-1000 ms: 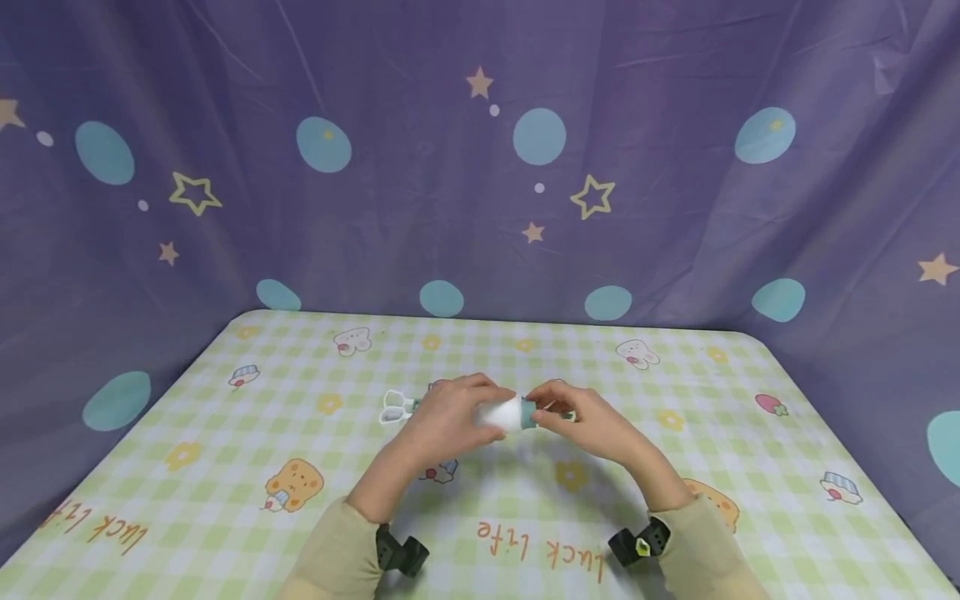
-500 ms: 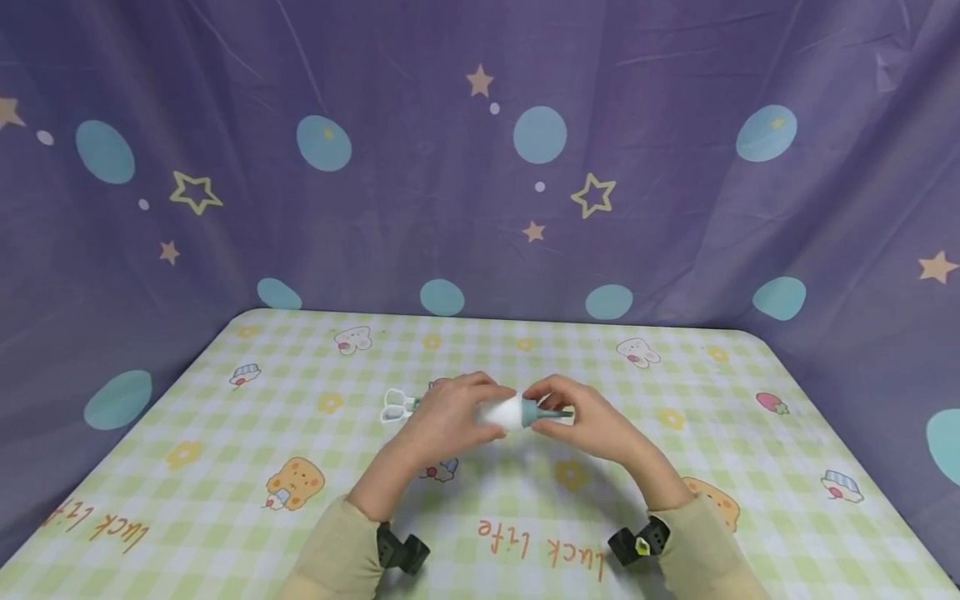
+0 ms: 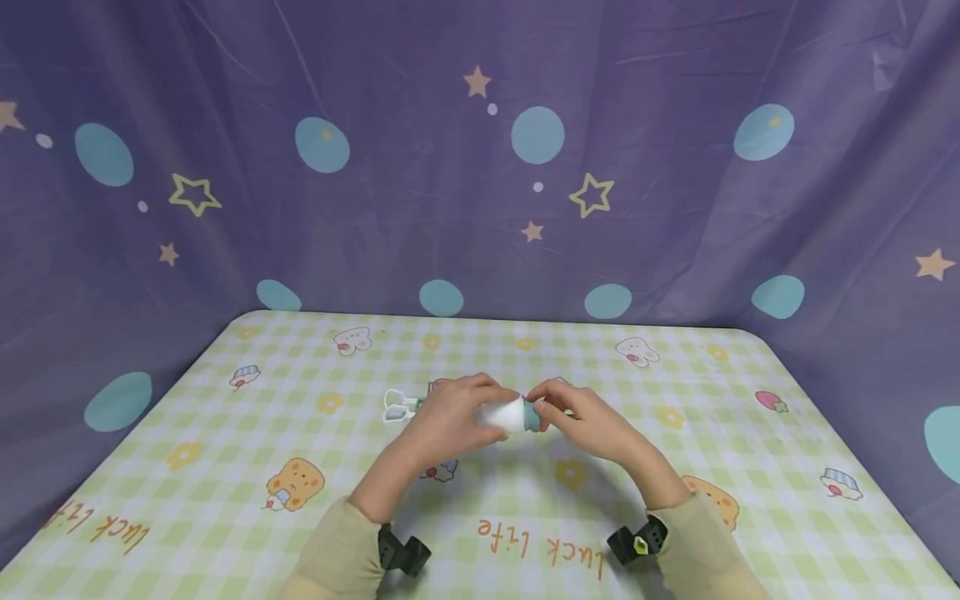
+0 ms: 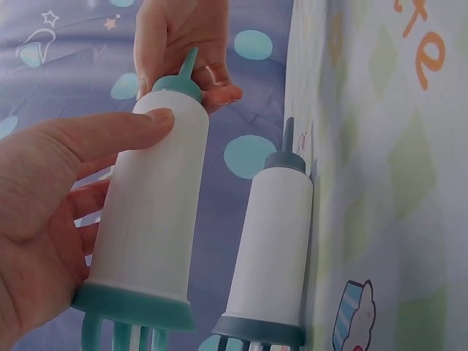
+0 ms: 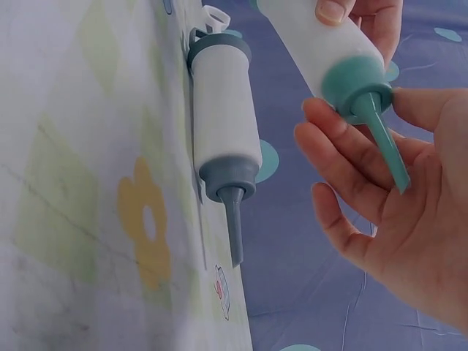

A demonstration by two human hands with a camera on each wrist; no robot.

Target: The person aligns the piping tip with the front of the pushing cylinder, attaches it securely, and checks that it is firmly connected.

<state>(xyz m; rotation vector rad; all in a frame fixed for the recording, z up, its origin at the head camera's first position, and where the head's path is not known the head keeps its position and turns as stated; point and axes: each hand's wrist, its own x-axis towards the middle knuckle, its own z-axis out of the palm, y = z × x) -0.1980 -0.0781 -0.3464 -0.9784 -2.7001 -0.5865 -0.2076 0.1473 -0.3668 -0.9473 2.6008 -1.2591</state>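
A large white plastic syringe [image 4: 153,212] lies sideways between the two hands, with a teal nozzle cap [image 5: 355,80] and a teal collar [image 4: 135,307] at its other end. My left hand [image 3: 450,417] grips the white barrel, thumb along its side near the cap. With thumb and fingertips at the rim, my right hand [image 5: 417,168] pinches the cap; the thin teal nozzle [image 5: 387,142] points into that palm. The other fingers are loosely bent. In the head view the left hand hides much of the barrel.
Close beside the held syringe, a second white syringe with a grey-blue cap and collar [image 5: 225,110] lies on the checked tablecloth [image 3: 300,433]; the hands mostly cover it in the head view. White handle loops [image 3: 397,406] show left of the left hand. A purple curtain [image 3: 420,233] stands behind the table.
My right thumb and fingers have shifted round the cap, and the nozzle seen between them half a second ago is now hidden in the head view. The left hand stays put.
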